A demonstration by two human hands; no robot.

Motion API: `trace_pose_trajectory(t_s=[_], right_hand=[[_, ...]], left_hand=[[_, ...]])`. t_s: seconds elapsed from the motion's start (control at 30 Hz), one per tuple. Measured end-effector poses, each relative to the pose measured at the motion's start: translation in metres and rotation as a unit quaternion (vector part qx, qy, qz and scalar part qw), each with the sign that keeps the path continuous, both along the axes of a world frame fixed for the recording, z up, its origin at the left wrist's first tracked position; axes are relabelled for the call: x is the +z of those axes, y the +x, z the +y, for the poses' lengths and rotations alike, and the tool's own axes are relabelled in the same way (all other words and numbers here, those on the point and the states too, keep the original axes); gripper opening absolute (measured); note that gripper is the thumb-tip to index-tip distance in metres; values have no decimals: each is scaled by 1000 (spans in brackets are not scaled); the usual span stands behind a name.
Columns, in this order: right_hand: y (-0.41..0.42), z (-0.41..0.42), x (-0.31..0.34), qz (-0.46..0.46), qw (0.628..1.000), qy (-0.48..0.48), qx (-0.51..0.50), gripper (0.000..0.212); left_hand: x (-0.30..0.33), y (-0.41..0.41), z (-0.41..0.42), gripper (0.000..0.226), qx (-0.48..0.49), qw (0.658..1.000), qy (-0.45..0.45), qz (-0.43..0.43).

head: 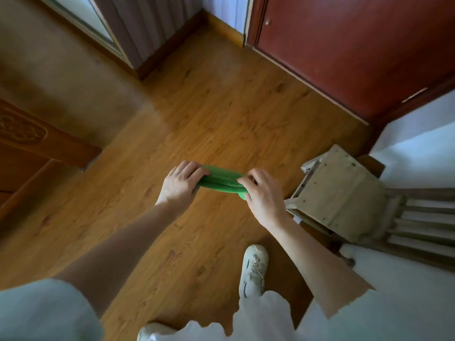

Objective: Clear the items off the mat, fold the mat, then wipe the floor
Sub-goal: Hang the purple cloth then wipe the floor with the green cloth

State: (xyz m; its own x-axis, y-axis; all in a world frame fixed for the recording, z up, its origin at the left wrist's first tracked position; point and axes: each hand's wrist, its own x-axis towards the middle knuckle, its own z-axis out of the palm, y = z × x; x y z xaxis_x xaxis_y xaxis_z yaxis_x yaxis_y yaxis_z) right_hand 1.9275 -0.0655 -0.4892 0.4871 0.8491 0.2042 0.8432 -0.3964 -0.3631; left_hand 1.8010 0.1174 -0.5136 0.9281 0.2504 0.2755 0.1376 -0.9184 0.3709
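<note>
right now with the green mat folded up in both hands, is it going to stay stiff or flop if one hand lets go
Probably floppy: the green mat bows between the left hand and right hand and has folded into thin layers. It looks light, since only fingers pinch its ends. Its textured surface suggests it should not slip easily, though the free end would likely droop or unfold.

The green mat [222, 183] shows only as a folded band between the hands; its two ends are hidden under the curled fingers of the left hand [181, 184] and right hand [262, 193], so how many layers it has cannot be told. The stool [342, 193] covers the floor behind it, and the chair [418, 217] runs off the right edge. The door [357, 52] is cut by the top and right edges. The carved cabinet [29, 148] leaves by the left edge. One shoe [253, 269] shows whole; the other [152, 333] is cut by the bottom edge. The far left is blurred.
</note>
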Motion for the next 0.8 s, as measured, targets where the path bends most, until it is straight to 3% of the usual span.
trace_pose_trajectory(t_s=[0.23,0.4,0.63,0.8], right_hand=[[78,-144,-2,49,986,-76,-140,43],[131,-221,-17,51,961,-86,-257,42],[206,-272,-76,-36,936,-74,-341,32],[204,-291,-139,-13,926,-165,-339,34]], left_hand=[[-6,123,-106,55,-192,979,40,55],[-20,203,-188,48,-239,967,9,86],[-73,298,-242,45,-295,954,14,58],[-136,304,-258,53,-352,927,32,129]])
